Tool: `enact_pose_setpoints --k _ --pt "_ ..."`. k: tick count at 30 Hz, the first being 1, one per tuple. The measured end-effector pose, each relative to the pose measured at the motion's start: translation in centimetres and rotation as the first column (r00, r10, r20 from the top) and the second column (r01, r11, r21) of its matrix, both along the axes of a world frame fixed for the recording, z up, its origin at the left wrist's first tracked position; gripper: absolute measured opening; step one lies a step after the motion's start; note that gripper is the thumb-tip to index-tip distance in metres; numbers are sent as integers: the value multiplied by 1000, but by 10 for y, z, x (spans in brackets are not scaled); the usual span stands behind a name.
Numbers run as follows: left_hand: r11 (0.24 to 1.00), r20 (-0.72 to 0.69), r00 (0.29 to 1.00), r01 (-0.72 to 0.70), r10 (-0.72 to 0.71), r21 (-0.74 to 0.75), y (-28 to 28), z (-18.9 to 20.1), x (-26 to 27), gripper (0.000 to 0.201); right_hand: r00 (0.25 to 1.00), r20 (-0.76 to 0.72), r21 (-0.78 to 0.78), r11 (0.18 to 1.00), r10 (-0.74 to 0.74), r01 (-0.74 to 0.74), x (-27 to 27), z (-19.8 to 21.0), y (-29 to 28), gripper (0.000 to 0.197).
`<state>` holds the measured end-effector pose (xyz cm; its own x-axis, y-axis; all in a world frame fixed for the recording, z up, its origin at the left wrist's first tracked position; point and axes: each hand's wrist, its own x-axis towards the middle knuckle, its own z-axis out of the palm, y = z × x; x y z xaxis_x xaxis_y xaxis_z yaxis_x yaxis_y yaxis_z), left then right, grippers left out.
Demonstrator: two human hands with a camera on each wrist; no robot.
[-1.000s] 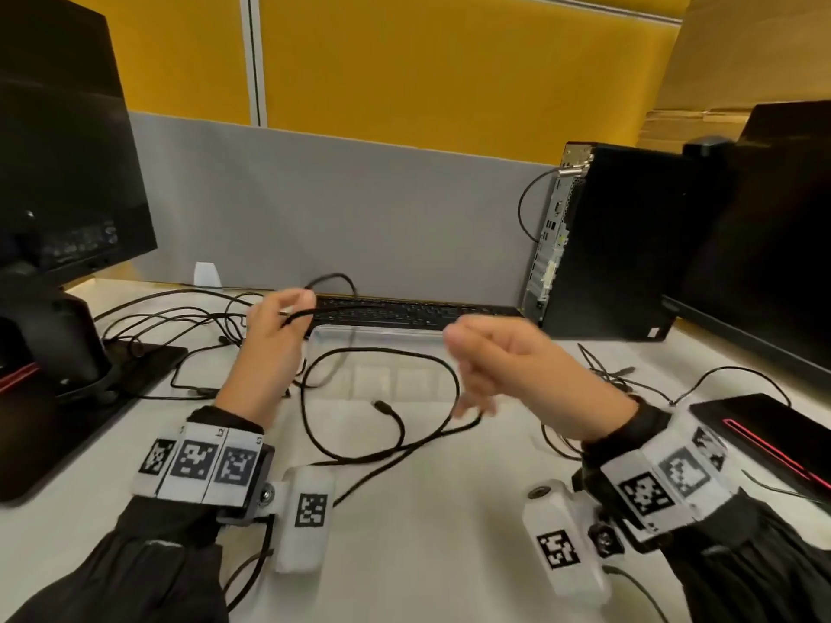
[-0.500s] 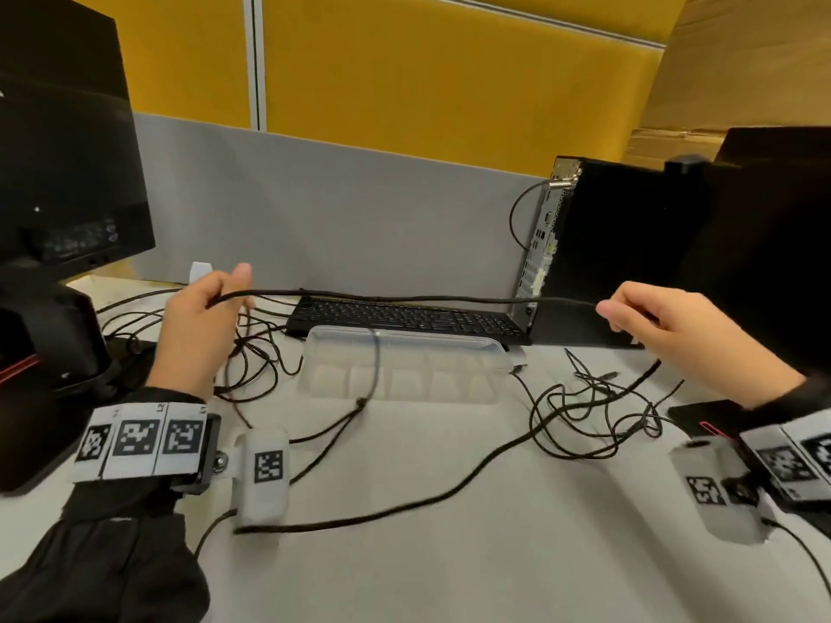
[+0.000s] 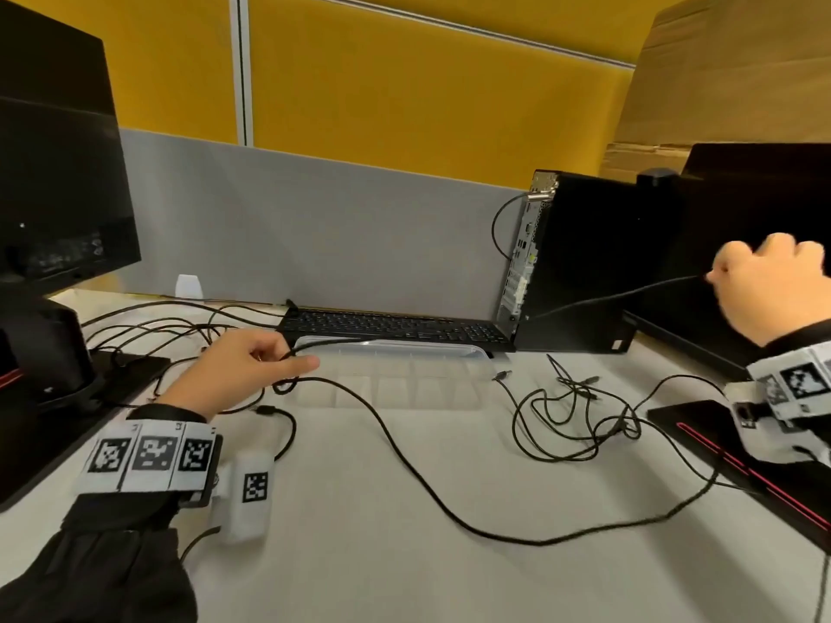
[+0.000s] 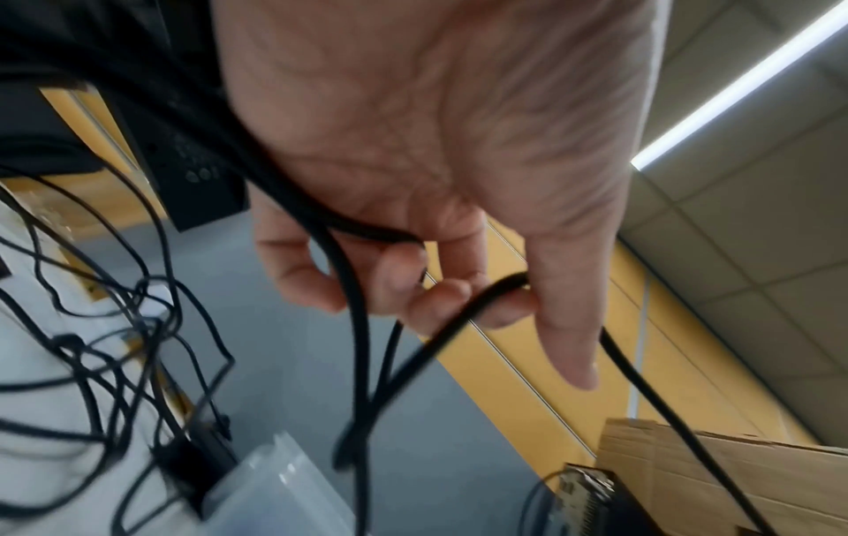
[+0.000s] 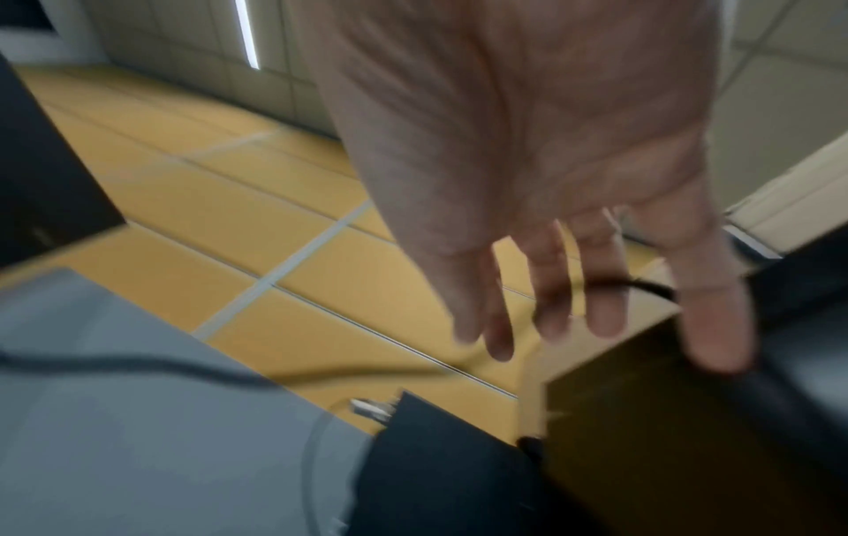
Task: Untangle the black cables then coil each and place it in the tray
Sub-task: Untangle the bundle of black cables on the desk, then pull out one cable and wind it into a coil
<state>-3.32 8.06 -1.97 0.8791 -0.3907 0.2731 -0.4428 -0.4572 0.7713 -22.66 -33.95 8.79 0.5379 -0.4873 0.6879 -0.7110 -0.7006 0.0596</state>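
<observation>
My left hand sits low over the desk, just in front of the clear tray, with thumb and curled fingers pinching the black cable. The left wrist view shows more than one strand passing through that grip, so I judge the start of a coil is gathered there. Behind my left hand a tangle of other cables lies by the monitor base.

From the pinch one strand rises across the keyboard towards my right hand, which is raised well apart in front of the computer tower. The cable meets it at the fingers; the blurred wrist view shows it crossing fingers only loosely bent, so the hold looks light, and I cannot tell how firm it is. A second strand sags onto the desk in a long curve, passing near a smaller knot of thin cables.

So the cable's long axis runs left to right, climbing to the right. To do this step well, I judge I should keep the left pinch fixed as anchor, draw slack through the right fingers evenly, and lay equal loops without dragging the slack strand into that knot.
</observation>
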Motion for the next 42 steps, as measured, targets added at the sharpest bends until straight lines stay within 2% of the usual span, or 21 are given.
enact_pose_setpoints --k 2,4,5,7,8,10,11,13,15,17,20,23,27,30,31,34,36,37,38,40,42 --pt "998 28 999 37 -36 -44 -7 0 -5 39 987 -116 103 990 112 -100 15 -6 36 44" --pt "989 59 994 96 -90 -112 -16 -1 -10 42 903 -246 201 930 353 -309 30 -14 78 60" --pt "982 70 991 125 -117 -140 -21 -1 -12 42 820 -269 274 857 505 -437 37 -19 102 65" --pt "971 87 984 169 -156 -167 -28 -1 -17 40 596 -255 456 638 761 -620 44 -35 150 67" --pt "965 89 980 191 -177 -182 -31 -2 -19 38 503 -242 532 547 830 -646 48 -46 171 67" --pt "947 67 972 236 -227 -216 -33 -2 -22 35 404 -235 565 463 884 -683 57 -68 201 61" --pt "938 58 965 262 -255 -228 -32 -3 -22 34 374 -203 559 421 905 -714 62 -75 211 48" --pt "936 30 963 268 -268 -228 -29 -4 -19 35 321 0 584 260 947 -769 70 -81 220 18" --pt "964 9 981 194 -195 -183 -24 -4 -14 36 324 179 560 175 929 -810 74 -80 214 26" --pt "987 0 994 104 -105 -119 -18 -5 -8 31 367 325 469 189 871 -863 72 -72 201 32" --pt "997 -1 998 64 -64 -43 -11 -6 -2 14 422 514 339 274 747 -900 64 -55 173 36" --pt "992 -56 995 79 -85 -102 -6 -6 3 8 440 611 242 373 658 -896 52 -41 145 34" --pt "982 -99 989 89 -106 -164 -6 -3 2 33 418 697 170 432 583 -886 43 -34 132 27" --pt "979 46 999 25 -16 -201 -14 1 -7 26 405 622 215 351 670 -911 40 -33 149 27" --pt "981 120 992 61 -40 -183 -16 3 -12 33 399 573 228 329 716 -916 40 -33 158 28" --pt "925 162 933 345 -320 -161 -25 8 -29 53 339 431 259 245 836 -934 42 -35 186 27" --pt "810 77 845 531 -529 -248 -30 8 -37 32 324 358 286 228 876 -931 45 -35 196 25" --pt "768 40 809 571 -587 -291 -31 10 -41 21 333 336 284 243 881 -928 48 -32 194 24" --pt "764 35 812 561 -582 -319 -29 9 -40 27 355 323 267 275 877 -924 50 -29 187 24" --pt "816 4 876 452 -483 -359 -24 7 -31 46 447 313 199 403 838 -893 54 -19 161 26" --pt "859 -36 932 317 -361 -402 -17 7 -21 49 564 291 145 547 773 -824 53 -11 125 26"
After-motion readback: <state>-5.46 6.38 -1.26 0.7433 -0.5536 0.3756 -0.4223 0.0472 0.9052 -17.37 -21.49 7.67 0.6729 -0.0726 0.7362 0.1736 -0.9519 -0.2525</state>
